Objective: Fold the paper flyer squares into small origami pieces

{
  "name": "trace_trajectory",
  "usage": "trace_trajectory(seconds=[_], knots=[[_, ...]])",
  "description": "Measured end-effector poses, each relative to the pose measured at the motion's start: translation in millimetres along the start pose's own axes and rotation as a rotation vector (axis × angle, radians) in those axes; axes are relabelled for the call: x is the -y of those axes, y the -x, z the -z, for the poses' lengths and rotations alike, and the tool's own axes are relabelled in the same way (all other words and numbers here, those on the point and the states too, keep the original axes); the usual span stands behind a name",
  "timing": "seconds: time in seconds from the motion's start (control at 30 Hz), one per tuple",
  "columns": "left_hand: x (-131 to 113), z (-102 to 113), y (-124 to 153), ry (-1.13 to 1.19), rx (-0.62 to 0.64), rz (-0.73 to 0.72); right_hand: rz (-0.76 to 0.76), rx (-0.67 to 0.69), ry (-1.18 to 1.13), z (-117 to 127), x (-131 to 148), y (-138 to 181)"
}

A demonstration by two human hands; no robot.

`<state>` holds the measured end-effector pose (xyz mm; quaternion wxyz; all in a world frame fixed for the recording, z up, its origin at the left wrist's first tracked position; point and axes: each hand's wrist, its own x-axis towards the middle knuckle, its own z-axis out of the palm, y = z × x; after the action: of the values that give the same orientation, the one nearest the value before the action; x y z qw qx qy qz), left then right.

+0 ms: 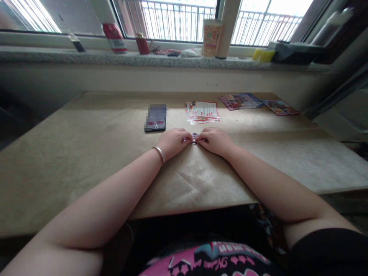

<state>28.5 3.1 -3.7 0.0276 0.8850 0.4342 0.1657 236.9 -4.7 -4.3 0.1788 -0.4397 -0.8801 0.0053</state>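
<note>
Close together at the middle of the table, both hands pinch a small, dark-and-pinkish piece (194, 138) that looks like printed paper or card. My left hand (174, 142), with a silver bangle (159, 155) on its wrist, has thumb and fingers closed on the piece's left side. On its right side, the fingertips of my right hand (215, 140) are closed as well. Most of the piece is covered by my fingers, so its exact kind and shape cannot be made out. Beyond it lies a loose stack of white and red printed cards (203, 112).
A phone (155, 118) lies left of the cards on the beige table (94, 153). Colourful printed sheets (241, 101) and another printed sheet (280, 107) lie at the back right. On the windowsill stand a red can (114, 37), a red bottle (142, 44) and a patterned cup (211, 38).
</note>
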Motion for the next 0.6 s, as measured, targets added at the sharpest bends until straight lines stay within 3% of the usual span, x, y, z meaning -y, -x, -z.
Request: trace_trajectory(seconds=[0.23, 0.6], knots=[[-3.3, 6.0, 3.2, -0.18, 0.024, -0.126, 0.01, -0.01, 0.0, -0.3, -0.1, 0.0], [-2.2, 6.3, 4.5, -0.192, 0.03, -0.139, 0.043, -0.007, -0.006, 0.7, -0.4, -0.2]])
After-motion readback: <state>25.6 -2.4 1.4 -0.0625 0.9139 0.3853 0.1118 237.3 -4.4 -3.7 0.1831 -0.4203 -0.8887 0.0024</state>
